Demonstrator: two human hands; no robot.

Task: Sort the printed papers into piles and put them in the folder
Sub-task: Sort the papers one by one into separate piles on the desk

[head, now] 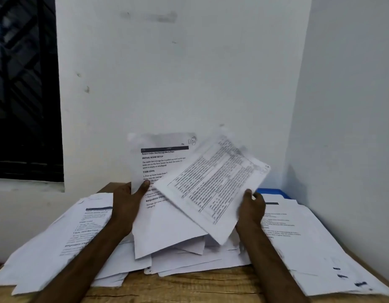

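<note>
Three lots on table (189, 285) — left pile (58, 237), right pile (298, 237), heap (189, 259) between — apart for sorting. Folder (274, 192) behind right pile. Above heap, raised for reading: sheet (158, 162) pinched by left hand (126, 200), tilted sheet (213, 184) gripped by right hand (251, 206).

Left hand (128, 199) and right hand (251, 206) each grip printed sheets (213, 182).
</note>
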